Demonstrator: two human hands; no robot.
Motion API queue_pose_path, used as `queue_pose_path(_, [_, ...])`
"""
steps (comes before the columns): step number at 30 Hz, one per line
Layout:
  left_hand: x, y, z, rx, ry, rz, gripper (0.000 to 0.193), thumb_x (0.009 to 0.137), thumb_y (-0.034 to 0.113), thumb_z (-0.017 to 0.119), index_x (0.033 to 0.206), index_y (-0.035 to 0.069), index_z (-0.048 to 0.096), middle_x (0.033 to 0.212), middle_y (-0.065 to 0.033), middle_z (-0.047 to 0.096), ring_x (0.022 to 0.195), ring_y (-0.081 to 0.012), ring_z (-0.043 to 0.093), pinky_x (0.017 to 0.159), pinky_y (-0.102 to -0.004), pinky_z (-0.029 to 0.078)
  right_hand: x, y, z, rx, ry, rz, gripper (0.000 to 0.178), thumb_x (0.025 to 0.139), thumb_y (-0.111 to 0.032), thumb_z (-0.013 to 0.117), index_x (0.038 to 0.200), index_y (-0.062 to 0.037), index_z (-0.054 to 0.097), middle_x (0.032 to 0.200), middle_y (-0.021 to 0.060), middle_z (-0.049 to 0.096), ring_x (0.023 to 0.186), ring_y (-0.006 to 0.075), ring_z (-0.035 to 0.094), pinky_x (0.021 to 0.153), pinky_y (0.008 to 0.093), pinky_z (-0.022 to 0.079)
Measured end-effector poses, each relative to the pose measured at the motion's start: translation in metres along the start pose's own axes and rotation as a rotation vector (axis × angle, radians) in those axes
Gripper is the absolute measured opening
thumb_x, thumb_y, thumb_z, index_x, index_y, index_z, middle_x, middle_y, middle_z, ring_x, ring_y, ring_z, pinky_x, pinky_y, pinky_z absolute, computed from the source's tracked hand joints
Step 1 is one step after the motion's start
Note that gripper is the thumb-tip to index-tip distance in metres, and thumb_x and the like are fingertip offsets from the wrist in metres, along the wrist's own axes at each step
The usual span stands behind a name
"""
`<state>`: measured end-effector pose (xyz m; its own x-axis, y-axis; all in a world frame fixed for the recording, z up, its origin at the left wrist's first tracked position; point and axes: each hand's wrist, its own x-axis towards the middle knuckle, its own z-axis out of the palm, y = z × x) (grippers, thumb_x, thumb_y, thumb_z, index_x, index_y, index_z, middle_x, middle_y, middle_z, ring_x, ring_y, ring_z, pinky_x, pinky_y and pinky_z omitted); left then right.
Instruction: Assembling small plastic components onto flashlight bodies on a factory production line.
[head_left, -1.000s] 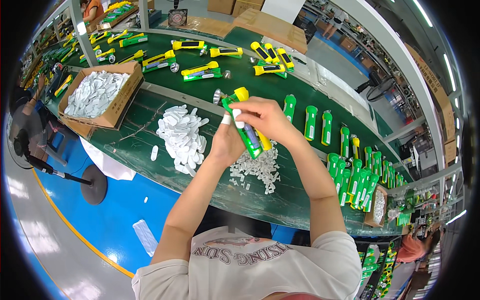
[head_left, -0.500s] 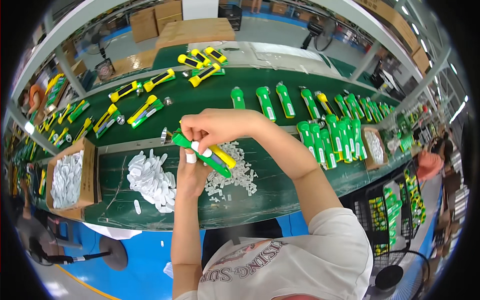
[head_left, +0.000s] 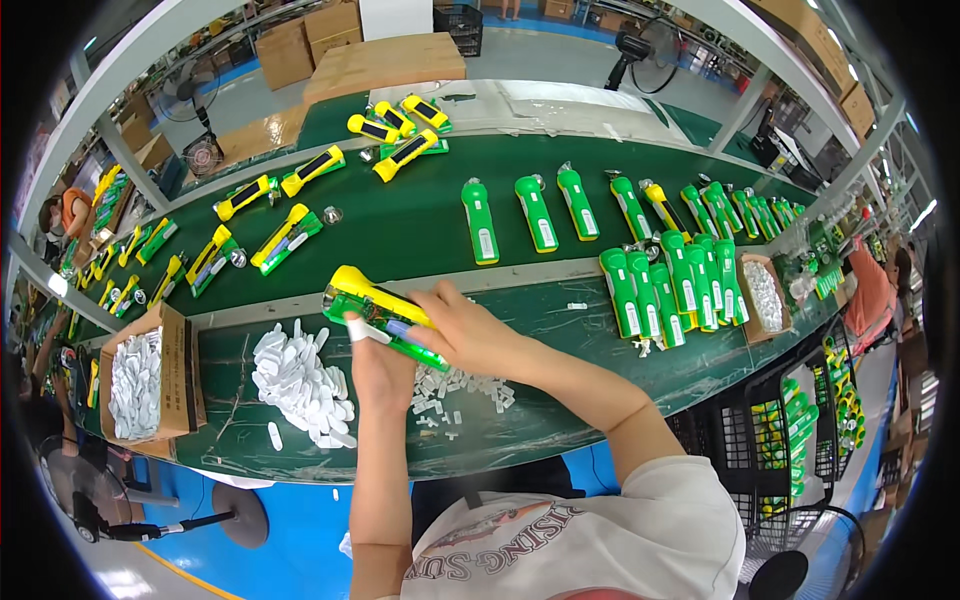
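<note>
Over the bench in front of me is a yellow and green flashlight (head_left: 372, 291), its two shell halves partly apart and some inner parts showing between them. My left hand (head_left: 383, 378) grips its green half from below, with a white cover on one fingertip. My right hand (head_left: 468, 328) is closed around the tail end, fingers on the yellow half. Beneath the hands lies a heap of small whitish plastic pieces (head_left: 458, 398), partly hidden. Left of it is a pile of white oval pieces (head_left: 296, 388).
A cardboard box (head_left: 181, 375) of white pieces stands at left. Opened flashlights (head_left: 290, 240) lie on the green belt (head_left: 400, 225); green ones (head_left: 535, 214) lie further right. Closely grouped flashlights (head_left: 660, 290) and a small box (head_left: 766, 298) sit at right. Black crates (head_left: 745, 440) stand beside the bench.
My right hand has moved from the flashlight's head end to its tail end. The yellow half has come round to the top, over the green half. My left hand keeps its hold.
</note>
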<state>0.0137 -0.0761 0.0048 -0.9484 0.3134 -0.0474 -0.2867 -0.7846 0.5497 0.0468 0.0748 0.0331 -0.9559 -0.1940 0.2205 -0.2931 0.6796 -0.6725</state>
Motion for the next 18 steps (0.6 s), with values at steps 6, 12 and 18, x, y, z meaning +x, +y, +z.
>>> queue_pose_path(6, [0.017,-0.022,0.020,-0.102,0.139,0.085,0.046,0.106,0.041,0.042,0.135,0.005,0.044,0.128,-0.0098,0.053,0.122,-0.0246,0.051,0.106,-0.0427,0.039,0.001,0.031,-0.011,0.128,0.207,-0.146,0.039,0.098,-0.020,0.055,0.130,0.0018,0.053,0.108,0.0212,0.055,0.098,0.0366,0.059,0.085,0.0416,0.048])
queue_pose_path(12, [0.029,-0.026,0.013,-0.086,0.171,0.123,0.051,0.105,0.041,0.043,0.132,-0.002,0.044,0.128,-0.0122,0.054,0.118,-0.0248,0.054,0.102,-0.0416,0.043,0.013,0.035,-0.011,0.179,0.185,-0.091,0.032,0.102,-0.021,0.049,0.123,0.0006,0.059,0.097,0.0164,0.060,0.089,0.0299,0.061,0.081,0.0363,0.048])
queue_pose_path(18, [0.043,-0.023,0.017,0.055,0.237,0.149,0.038,0.104,0.029,0.044,0.127,-0.001,0.047,0.117,-0.0088,0.057,0.107,-0.0207,0.057,0.094,-0.0370,0.046,0.015,0.018,-0.004,0.099,0.322,-0.093,0.034,0.100,-0.019,0.052,0.129,-0.0020,0.058,0.097,0.0185,0.059,0.089,0.0334,0.061,0.079,0.0392,0.049])
